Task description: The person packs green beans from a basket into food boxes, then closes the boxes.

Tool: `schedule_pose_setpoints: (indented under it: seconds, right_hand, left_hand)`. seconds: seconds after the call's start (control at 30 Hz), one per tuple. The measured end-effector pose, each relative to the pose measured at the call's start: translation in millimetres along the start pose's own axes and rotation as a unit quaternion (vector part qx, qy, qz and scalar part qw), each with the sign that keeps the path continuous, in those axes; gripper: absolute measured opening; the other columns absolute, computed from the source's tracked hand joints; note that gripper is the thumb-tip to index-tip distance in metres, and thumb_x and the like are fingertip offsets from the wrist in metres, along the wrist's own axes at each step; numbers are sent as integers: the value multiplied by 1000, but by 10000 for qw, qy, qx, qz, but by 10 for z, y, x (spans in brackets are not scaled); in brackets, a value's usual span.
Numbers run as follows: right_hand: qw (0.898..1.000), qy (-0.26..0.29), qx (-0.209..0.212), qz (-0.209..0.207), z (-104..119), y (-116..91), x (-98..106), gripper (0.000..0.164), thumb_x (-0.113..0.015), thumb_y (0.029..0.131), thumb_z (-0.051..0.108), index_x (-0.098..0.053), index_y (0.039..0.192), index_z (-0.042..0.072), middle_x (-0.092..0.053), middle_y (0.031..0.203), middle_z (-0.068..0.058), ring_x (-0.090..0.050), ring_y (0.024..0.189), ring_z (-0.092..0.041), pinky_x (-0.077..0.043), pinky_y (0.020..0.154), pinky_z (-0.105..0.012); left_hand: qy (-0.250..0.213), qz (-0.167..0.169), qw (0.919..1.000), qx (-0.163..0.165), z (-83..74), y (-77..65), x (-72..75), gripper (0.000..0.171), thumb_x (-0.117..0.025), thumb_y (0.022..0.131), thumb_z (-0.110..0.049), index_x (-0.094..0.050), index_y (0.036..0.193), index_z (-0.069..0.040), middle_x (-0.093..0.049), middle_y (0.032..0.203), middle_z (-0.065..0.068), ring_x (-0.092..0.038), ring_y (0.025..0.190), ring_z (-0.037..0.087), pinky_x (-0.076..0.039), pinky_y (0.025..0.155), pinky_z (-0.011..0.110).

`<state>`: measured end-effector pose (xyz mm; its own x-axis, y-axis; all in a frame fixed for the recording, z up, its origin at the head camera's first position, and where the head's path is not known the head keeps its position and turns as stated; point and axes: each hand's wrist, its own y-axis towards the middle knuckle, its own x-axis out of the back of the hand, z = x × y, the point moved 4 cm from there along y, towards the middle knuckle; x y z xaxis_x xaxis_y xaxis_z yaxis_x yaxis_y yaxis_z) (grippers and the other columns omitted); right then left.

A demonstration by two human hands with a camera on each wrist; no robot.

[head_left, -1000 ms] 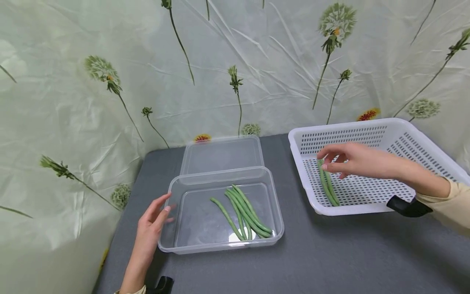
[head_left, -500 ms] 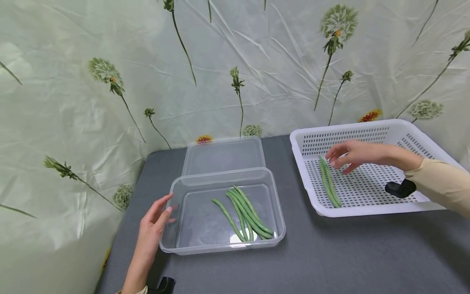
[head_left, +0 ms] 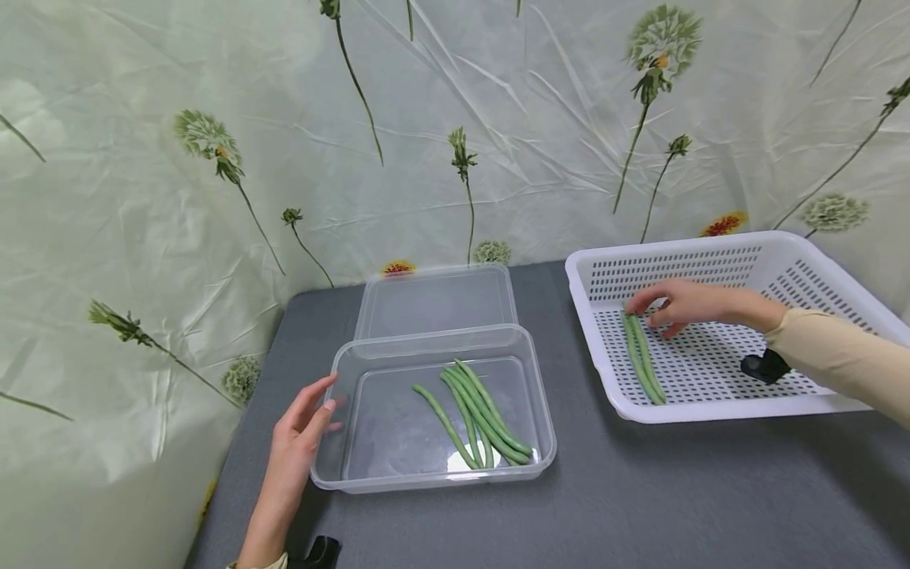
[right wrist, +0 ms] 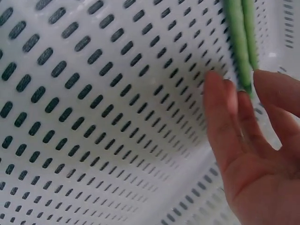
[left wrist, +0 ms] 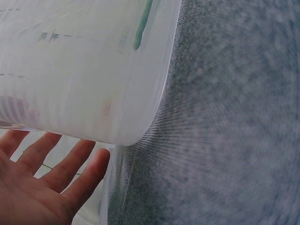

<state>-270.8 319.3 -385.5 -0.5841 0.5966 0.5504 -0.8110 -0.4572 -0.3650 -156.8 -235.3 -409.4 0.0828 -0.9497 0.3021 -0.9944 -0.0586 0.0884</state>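
Note:
Two green beans (head_left: 644,359) lie side by side along the left part of the white perforated basket (head_left: 693,409). My right hand (head_left: 686,304) reaches into the basket at their far ends, its fingers loosely bent. In the right wrist view, thumb and fingers stand apart around the bean tips, with no pinch visible. Several more green beans (head_left: 486,415) rest in a clear plastic container (head_left: 384,480), mostly toward its right side. My left hand (head_left: 295,435) is at the container's left wall, fingers spread and relaxed. In the left wrist view, its fingertips meet the container's edge.
Behind the container lies a clear lid (head_left: 437,304), flat on the grey tabletop (head_left: 604,498). A flower-printed sheet (head_left: 398,118) hangs along the back and left side of the table.
My right hand has drawn slightly back, then come down toward the far ends of the two beans. The left hand keeps its place at the container. The view has shifted slightly.

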Motion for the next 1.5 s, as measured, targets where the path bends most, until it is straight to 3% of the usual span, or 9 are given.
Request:
schedule_pose_setpoints:
  seconds: [0.2, 0.3, 0.53, 0.77, 0.93, 1.07, 1.27, 1.5]
  right_hand:
    - [9980, -408, 109, -468, -48, 89, -43, 28, -68, 92, 7, -65, 117, -3, -58, 98, -11, -60, 83, -20, -57, 64, -35]
    - [9962, -492, 208, -685, -33, 106, -65, 23, -70, 91, 6, -66, 112, -3, -58, 92, -8, -60, 79, -19, -57, 62, -34]
    - [9962, -127, 60, -862, -29, 106, -86, 25, -69, 89, -1, -61, 111, -8, -62, 91, -11, -63, 79, -22, -58, 65, -37]
    - [9975, 274, -180, -630, -22, 84, -92, 42, -68, 91, 4, -51, 124, -16, -65, 99, -14, -65, 85, -22, -58, 74, -37]
    - [9968, 494, -223, -583, 39, 24, -52, 34, -65, 92, 7, -55, 118, -13, -64, 101, -12, -63, 86, -20, -56, 77, -36]
    - [9960, 717, -24, -524, 103, -34, -22, 26, -61, 94, 4, -53, 114, -10, -61, 98, -14, -61, 87, -18, -56, 78, -39]
    - [9938, 1032, 178, -384, 144, -88, -38, 32, -54, 100, 6, -42, 125, -10, -63, 100, -19, -64, 88, -21, -57, 78, -46]
    - [9921, 1237, 24, -226, 163, -147, -67, 38, -52, 102, 12, -37, 131, -8, -61, 110, -26, -64, 96, -34, -56, 79, -48]
  left_hand:
    - [-1, 28, 10000, 20, -6, -13, -5, 38, -52, 104, -19, -52, 141, -10, -48, 144, 6, -60, 113, 10, -54, 81, 27]
    - [-42, 36, 10000, -7, -7, -14, -6, 38, -52, 104, -18, -52, 141, -10, -48, 145, 7, -60, 114, 12, -54, 81, 27]
    - [-66, 42, 10000, -57, -2, -7, -13, 38, -52, 104, -18, -52, 141, -9, -49, 144, 7, -61, 114, 13, -54, 80, 27]
    - [-113, 29, 9999, -89, 13, -10, -25, 38, -53, 104, -17, -53, 140, -7, -49, 144, 9, -61, 114, 13, -54, 80, 27]
    - [-126, 24, 9998, -122, 13, -10, -24, 38, -52, 104, -17, -53, 140, -7, -49, 144, 9, -61, 114, 14, -54, 80, 27]
    - [-137, 22, 9998, -124, 10, -7, -18, 37, -52, 104, -16, -53, 140, -7, -49, 144, 9, -61, 114, 14, -54, 80, 28]
    - [-30, 20, 9999, -100, -3, 4, -9, 37, -52, 104, -16, -52, 141, -8, -49, 144, 8, -61, 114, 13, -54, 80, 27]
    - [-2, 33, 10000, -58, 3, -2, -2, 38, -51, 104, -18, -52, 141, -9, -48, 145, 8, -61, 114, 12, -54, 80, 27]
